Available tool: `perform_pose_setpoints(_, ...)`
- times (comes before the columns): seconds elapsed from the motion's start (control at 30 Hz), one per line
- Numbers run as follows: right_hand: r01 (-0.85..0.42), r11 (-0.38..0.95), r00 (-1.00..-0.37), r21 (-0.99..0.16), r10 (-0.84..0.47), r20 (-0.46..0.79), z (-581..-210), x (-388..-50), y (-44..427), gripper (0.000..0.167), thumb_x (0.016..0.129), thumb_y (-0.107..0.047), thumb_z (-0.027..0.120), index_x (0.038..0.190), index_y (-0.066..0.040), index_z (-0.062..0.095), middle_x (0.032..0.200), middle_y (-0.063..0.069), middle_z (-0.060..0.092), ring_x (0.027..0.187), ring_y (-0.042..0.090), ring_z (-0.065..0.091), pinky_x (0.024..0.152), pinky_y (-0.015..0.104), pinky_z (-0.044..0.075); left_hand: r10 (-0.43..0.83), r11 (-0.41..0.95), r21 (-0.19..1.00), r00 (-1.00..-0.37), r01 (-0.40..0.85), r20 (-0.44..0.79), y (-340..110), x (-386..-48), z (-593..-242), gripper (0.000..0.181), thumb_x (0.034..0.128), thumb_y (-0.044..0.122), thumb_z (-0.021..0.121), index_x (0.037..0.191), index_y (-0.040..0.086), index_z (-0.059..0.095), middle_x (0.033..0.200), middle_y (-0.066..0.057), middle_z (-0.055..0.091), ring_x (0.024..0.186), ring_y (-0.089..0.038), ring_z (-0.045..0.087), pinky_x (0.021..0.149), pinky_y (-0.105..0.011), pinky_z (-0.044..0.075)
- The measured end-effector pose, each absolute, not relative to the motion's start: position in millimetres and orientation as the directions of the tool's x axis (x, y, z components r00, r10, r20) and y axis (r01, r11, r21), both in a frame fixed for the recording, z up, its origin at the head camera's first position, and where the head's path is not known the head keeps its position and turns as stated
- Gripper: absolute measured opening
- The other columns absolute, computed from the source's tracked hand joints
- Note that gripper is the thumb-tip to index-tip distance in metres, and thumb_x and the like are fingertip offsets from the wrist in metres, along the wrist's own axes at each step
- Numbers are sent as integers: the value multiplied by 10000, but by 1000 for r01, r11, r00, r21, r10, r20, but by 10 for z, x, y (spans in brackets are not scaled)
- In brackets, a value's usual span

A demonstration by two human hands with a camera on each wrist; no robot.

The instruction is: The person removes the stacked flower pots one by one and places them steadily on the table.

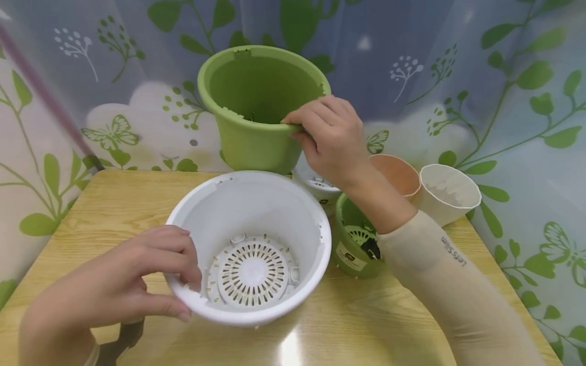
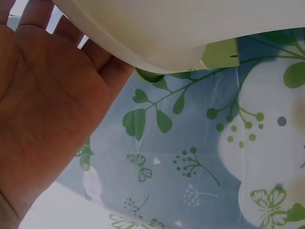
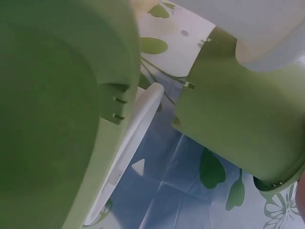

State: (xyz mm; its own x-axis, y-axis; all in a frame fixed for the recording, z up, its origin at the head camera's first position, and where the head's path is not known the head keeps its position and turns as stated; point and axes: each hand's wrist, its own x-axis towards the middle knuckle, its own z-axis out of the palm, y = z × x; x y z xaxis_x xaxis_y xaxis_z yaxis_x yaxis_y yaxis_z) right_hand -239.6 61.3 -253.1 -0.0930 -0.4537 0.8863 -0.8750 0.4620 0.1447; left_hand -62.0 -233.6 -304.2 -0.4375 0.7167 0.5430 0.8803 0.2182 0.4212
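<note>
A large white pot (image 1: pixel 256 213) with a slotted bottom is near the front of the table. My left hand (image 1: pixel 151 267) grips its left rim, fingers over the edge and thumb outside; in the left wrist view the palm (image 2: pixel 43 109) shows beneath the white wall. Behind it is a large green pot (image 1: pixel 258 147), its mouth facing me. My right hand (image 1: pixel 331 137) pinches the green pot's front right rim between thumb and fingers. The white pot hides whether the green pot's base touches the table. In the right wrist view, only a sliver of hand appears at the right edge.
Right of the large pots stand a smaller white pot (image 1: pixel 320 189), a small green pot (image 1: pixel 354 259) with a label and a black item in it, an orange-brown pot (image 1: pixel 396 173) and a cream pot (image 1: pixel 450 188). A leaf-patterned curtain (image 1: pixel 398 46) backs the wooden table (image 1: pixel 119 203).
</note>
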Motion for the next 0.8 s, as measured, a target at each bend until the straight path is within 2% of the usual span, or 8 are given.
perform_pose_setpoints(0.2,-865,472,-111,166,-505,856,-2513,-2414,600,103,957,-178,677,920,-103,737,889,19,737,881,233,633,839,380,501,715,236,421,-450,876,535,-2347,-614,-3044,335,720,296,869,980,257,661,951,149,574,949,-7,494,865,-183,351)
perform_pose_setpoints(0.43,-881,448,-139,151,-551,823,-2469,-2410,575,91,951,-117,673,878,-124,726,872,7,728,885,216,621,750,349,539,719,241,418,-450,876,529,-2334,-611,-3032,333,723,306,865,985,265,663,944,158,575,941,-2,495,860,-184,349)
perform_pose_setpoints(0.67,-883,443,-168,154,-606,778,-2450,-2442,499,99,955,-207,682,926,-128,732,923,2,735,902,217,623,684,357,532,717,250,422,-460,871,524,-2334,-605,-3036,334,718,316,867,980,268,665,947,160,576,946,3,497,862,-175,358)
perform_pose_setpoints(0.8,-872,466,-208,153,-634,745,-2440,-2477,443,103,945,-241,689,954,-146,731,950,-22,735,910,211,624,626,378,530,714,253,428,-466,868,522,-2337,-597,-3041,337,714,314,870,978,270,664,945,160,574,939,5,498,857,-176,358)
